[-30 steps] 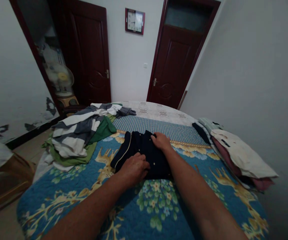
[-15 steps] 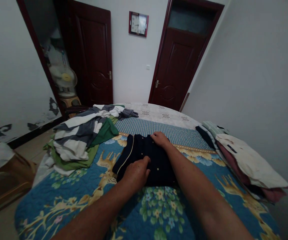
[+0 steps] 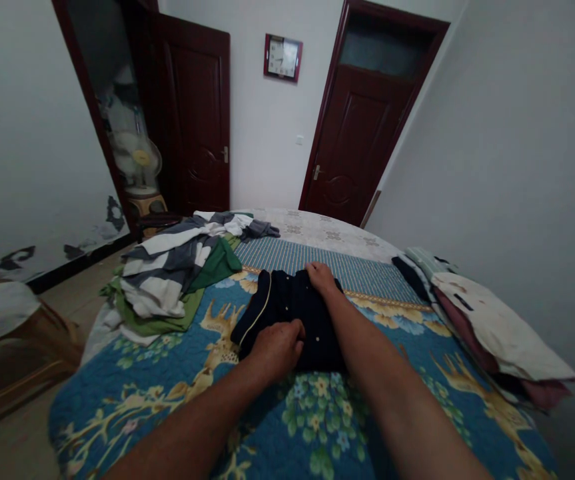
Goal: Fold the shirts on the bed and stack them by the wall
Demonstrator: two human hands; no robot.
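Note:
A dark navy garment point(image 3: 294, 300) with small light dots and a pale piping line lies folded in a compact shape on the blue patterned bedspread point(image 3: 167, 387). My left hand point(image 3: 280, 347) rests on its near left part, the fingers curled against the cloth. At the garment's far edge is my right hand point(image 3: 321, 275), its fingers bent onto the fabric. Whether either hand pinches the cloth is hard to make out, since the fingertips are partly hidden.
A loose heap of striped and green clothes point(image 3: 167, 267) lies on the left of the bed. Stacked garments point(image 3: 492, 320) lie along the right edge. A wooden chair point(image 3: 27, 353) stands at the left, and a fan point(image 3: 140, 158) is behind the doorway.
My left hand has shifted slightly toward me over the dark garment, its fingers more curled. My right hand stays at the far edge. The whole view has moved a little.

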